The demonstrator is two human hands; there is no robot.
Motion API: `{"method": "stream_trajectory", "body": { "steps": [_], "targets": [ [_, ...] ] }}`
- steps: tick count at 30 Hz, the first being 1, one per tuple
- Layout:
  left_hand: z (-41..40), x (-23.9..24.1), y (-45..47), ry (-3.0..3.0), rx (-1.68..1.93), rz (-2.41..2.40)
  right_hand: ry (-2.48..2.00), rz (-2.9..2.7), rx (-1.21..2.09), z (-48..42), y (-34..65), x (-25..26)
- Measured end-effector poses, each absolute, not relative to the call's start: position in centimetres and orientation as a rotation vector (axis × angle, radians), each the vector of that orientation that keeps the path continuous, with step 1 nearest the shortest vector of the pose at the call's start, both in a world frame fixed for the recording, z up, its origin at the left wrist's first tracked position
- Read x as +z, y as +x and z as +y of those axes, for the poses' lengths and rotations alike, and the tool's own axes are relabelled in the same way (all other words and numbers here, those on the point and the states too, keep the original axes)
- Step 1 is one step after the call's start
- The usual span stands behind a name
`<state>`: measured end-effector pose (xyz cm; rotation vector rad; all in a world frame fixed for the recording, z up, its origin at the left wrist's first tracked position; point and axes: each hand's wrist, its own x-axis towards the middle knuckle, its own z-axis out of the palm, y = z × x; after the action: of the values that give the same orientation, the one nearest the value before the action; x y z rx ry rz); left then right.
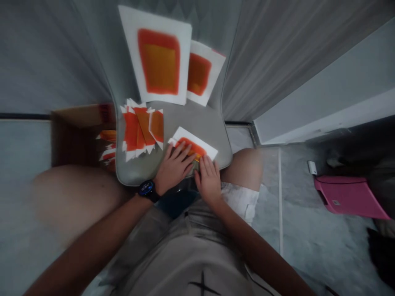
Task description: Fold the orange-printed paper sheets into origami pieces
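Observation:
A folded sheet of white paper (209,149) with an orange-red patch lies near the front of the grey chair seat (173,119). My left hand (173,167), with a black watch at its wrist, rests on the paper's left part, fingers stretched out and spread. Flat on its lower right edge lies my right hand (210,177), fingers extended close together. To the left of my hands is a row of overlapping folded papers (135,129), orange and red with pointed white ends. Two flat sheets lean against the chair back, a large one (162,63) and a smaller one (200,72).
Left of the chair stands an open cardboard box (82,113) with more folded orange papers (108,150) at its right side. My knees flank the seat. A pink plastic object (352,197) and a small white item (312,167) are on the floor at right. Grey curtains (277,49) hang behind.

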<state>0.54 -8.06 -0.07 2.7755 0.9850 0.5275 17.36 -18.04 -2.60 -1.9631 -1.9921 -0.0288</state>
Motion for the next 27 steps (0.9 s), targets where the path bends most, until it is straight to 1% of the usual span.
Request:
{"method": "stream_trajectory", "body": {
  "steps": [8,16,27],
  "targets": [
    [-9.0,-0.4,0.3,2.656,0.71,1.213,-2.052,-1.967,-0.088,-18.2,16.5,-3.3],
    [-9.5,-0.2,0.2,2.663,0.563,1.242,-2.074,-1.967,-0.099,-18.3,16.4,-3.5],
    [-9.4,0.1,0.3,2.655,0.49,1.249,-2.094,-1.949,-0.084,-18.4,16.3,-3.8]
  ]
}}
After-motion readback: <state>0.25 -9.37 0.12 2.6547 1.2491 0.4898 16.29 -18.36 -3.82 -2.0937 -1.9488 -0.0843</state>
